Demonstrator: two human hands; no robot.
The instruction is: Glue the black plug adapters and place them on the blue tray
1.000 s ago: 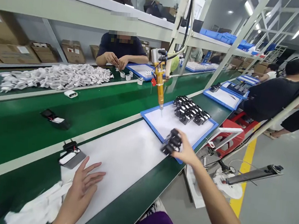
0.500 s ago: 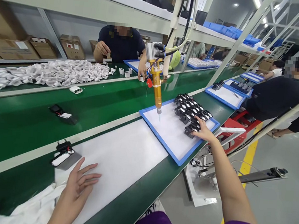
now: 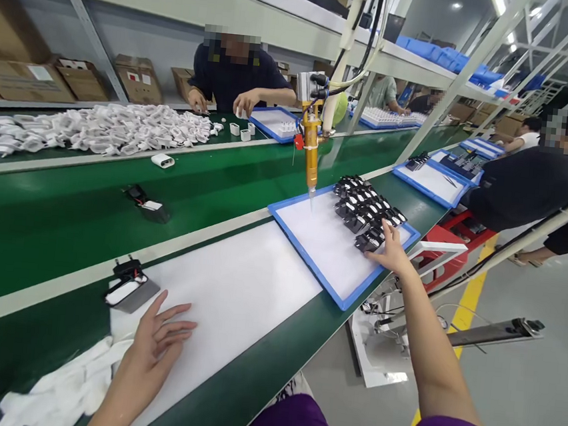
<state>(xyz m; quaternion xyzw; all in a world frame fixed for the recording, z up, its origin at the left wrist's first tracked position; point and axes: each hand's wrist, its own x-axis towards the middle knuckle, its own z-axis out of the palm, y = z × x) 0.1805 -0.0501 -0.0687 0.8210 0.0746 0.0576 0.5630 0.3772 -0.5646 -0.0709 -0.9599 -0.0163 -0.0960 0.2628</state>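
Note:
My left hand hovers over the white sheet, its fingers spread and nothing in them. Just beyond its fingertips, a black plug-adapter housing with two pins, a white part and a red wire sits at the sheet's corner. My right hand is at the right side of a blue-rimmed tray. Its thumb and fingers are apart, at the right end of the nearest black adapter housing. Several more such housings stand in rows behind it. Whether the fingertips touch them is hard to tell.
A gold dispensing nozzle hangs over the tray. Another black housing and a white shell lie on the green belt. White cloth lies beside my left wrist. A co-worker sits opposite, near piled white parts.
My right hand has drawn slightly right along the nearest housing. The housing and shell on the belt have moved right. The co-worker opposite has lifted a hand back from the belt side.

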